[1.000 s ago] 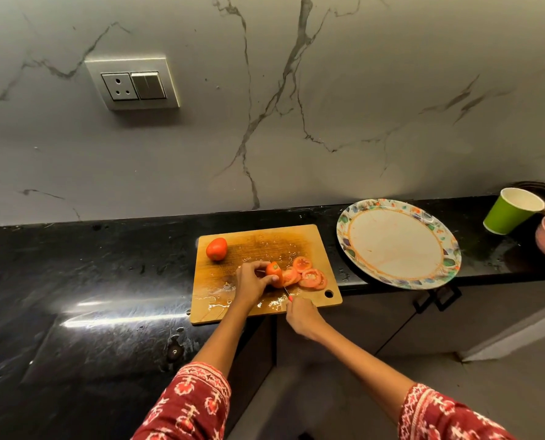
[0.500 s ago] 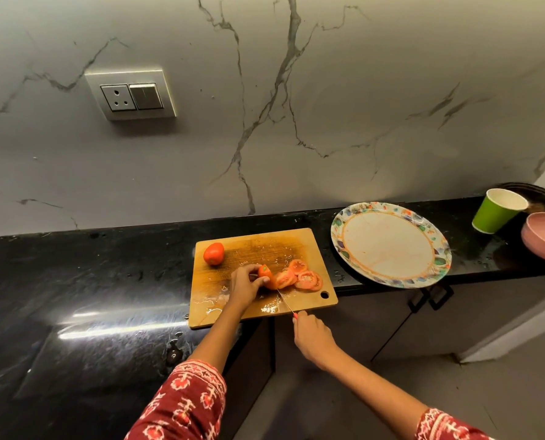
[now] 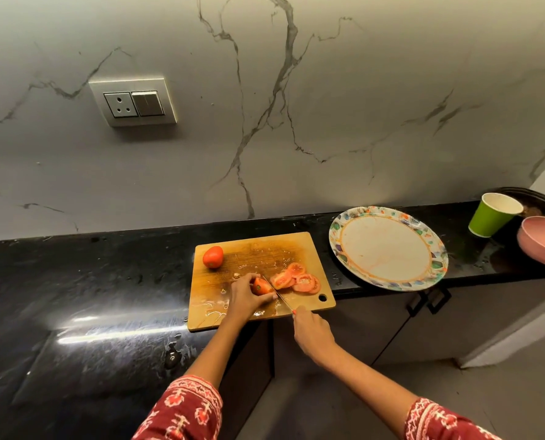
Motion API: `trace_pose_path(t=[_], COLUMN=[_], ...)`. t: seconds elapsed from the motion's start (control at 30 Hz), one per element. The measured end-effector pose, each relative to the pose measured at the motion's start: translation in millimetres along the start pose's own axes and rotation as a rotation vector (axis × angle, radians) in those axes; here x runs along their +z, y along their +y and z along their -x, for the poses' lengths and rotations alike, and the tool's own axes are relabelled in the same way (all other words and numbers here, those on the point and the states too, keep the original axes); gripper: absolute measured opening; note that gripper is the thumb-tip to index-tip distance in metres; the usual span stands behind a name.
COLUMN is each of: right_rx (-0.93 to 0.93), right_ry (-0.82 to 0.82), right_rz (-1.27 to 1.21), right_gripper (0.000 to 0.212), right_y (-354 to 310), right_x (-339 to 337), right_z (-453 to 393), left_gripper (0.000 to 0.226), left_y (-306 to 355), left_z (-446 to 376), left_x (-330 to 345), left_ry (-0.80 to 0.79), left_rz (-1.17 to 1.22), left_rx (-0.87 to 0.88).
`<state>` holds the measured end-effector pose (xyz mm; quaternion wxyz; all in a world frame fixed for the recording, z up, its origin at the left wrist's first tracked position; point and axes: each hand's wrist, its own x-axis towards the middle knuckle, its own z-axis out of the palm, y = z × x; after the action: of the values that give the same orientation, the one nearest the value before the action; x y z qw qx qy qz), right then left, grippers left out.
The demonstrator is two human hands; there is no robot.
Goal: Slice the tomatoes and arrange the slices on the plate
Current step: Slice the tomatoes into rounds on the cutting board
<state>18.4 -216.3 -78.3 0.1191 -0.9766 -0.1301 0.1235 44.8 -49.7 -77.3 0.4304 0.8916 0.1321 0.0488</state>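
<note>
Tomato: A part-cut tomato (image 3: 261, 285) sits near the front of the board (image 3: 252, 249), cut face turned toward the knife (image 3: 277, 295).
Left hand: The left hand (image 3: 244, 296) curls over the tomato and pins it to the board.
Right hand: The right hand (image 3: 309, 331) grips the knife handle, the thin blade angled against the cut face.
Handling: Judged soft, light and wet; juice on the board suggests the stub may slip, and a hard squeeze would likely crush it. Best held at the rounded end, away from the blade, fingertips tucked back.
Slices: A small overlapping pile of slices (image 3: 298, 279) lies just right of the blade; likely floppy, best lifted flat from the edges.
Whole tomato: A second tomato (image 3: 213, 256) waits uncut at the board's far left corner.
Plate: The patterned plate (image 3: 436, 249) stands just right of the board on the black counter (image 3: 74, 281), no slices on it yet.
Beyond: A green cup (image 3: 490, 219) and pink bowl (image 3: 541, 246) at the far right.
</note>
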Motion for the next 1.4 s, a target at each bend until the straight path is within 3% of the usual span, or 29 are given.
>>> trace_pose_path(t=[0.17, 0.37, 0.57, 0.8, 1.4], right_rx=[0.087, 0.091, 0.09, 0.034, -0.037], right_ry=[-0.059, -0.061, -0.059, -0.031, -0.07], right_rz=[-0.155, -0.299, -0.432, -0.575, -0.532], right_gripper=[0.026, 0.033, 0.031, 0.027, 0.022], right_y=[-11, -14, -17, -15, -24], right_x=[-4, -5, -1, -15, -24], right_z=[-8, -8, -2, -8, -5], left_gripper=[0.056, 0.078, 0.062, 0.064, 0.052], left_y=[-5, -9, -5, 4, 4], left_z=[6, 12, 12, 6, -1], left_x=[-10, -26, -19, -14, -13], left_ry=[-0.02, 0.018, 0.033, 0.014, -0.046], left_rz=[-0.008, 0.007, -0.022, -0.058, 0.033], left_rx=[0.023, -0.02, 0.001, 0.05, -0.05])
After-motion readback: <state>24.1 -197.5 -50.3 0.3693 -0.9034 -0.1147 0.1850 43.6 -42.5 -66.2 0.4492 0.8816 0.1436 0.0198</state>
